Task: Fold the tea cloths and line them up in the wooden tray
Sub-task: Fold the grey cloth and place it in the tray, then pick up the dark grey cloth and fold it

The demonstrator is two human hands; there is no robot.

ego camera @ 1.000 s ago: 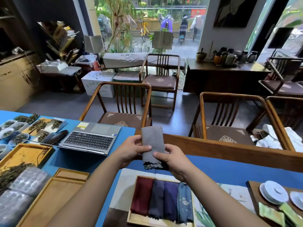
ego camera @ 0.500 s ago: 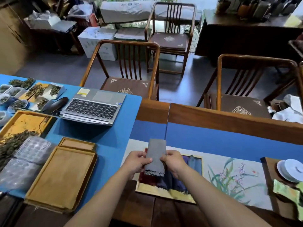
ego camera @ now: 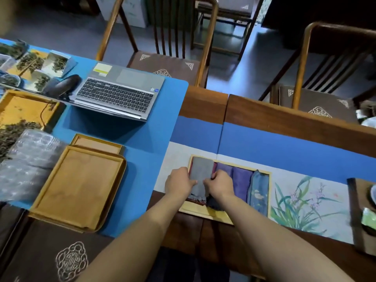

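A folded grey tea cloth (ego camera: 200, 174) is held by both hands at the left end of the wooden tray (ego camera: 205, 211). My left hand (ego camera: 179, 183) pinches its left edge and my right hand (ego camera: 218, 185) pinches its right edge. The grey cloth covers most of a dark red cloth (ego camera: 214, 166). To the right, lying side by side in the tray, are two purple cloths (ego camera: 240, 181) and a blue patterned cloth (ego camera: 258, 192). My right wrist hides part of the tray's middle.
The tray rests on a floral table runner (ego camera: 305, 198). Two larger wooden trays (ego camera: 77, 186) lie to the left, with a laptop (ego camera: 120, 93) behind them. Bubble wrap (ego camera: 26, 167) and tea leaf dishes fill the far left. Chairs stand beyond the table.
Both hands have lowered the grey cloth from chest height down onto the tray's left end, over the dark red cloth. The camera has tilted downward.
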